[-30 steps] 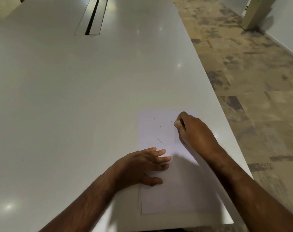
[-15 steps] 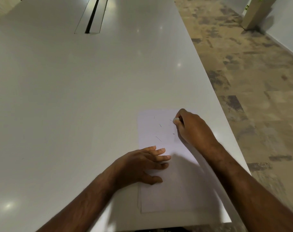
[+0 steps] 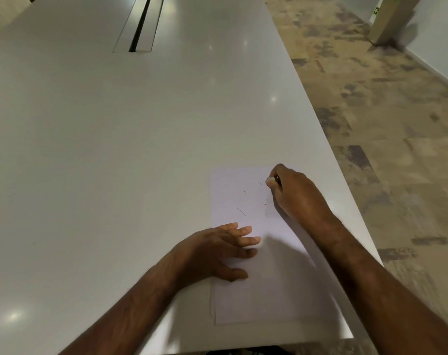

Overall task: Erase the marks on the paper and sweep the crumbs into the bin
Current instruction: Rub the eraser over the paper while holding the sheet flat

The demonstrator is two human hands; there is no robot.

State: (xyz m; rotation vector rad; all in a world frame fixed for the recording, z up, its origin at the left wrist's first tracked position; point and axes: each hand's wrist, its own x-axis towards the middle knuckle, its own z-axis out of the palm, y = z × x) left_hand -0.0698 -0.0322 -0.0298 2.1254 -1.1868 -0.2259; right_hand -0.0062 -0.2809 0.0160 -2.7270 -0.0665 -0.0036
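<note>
The paper [image 3: 253,290] lies flat at the lower right of the frame, near the bench's [image 3: 115,149] right edge. It looks thin, light and limp, likely to skate on that smooth, glossy white top. The left hand [image 3: 217,249] presses it down with fingers spread flat, gripping nothing. The right hand [image 3: 297,196] pinches a small pale eraser [image 3: 270,181] against the sheet beside a few short dark marks [image 3: 241,211]. Rubbing gently towards the pinned end should avoid creasing it.

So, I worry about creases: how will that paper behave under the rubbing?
The paper looks thin and floppy, so it would likely buckle or slide on the glossy table. The left hand pressing it flat probably prevents that while the right hand rubs with the eraser.
</note>
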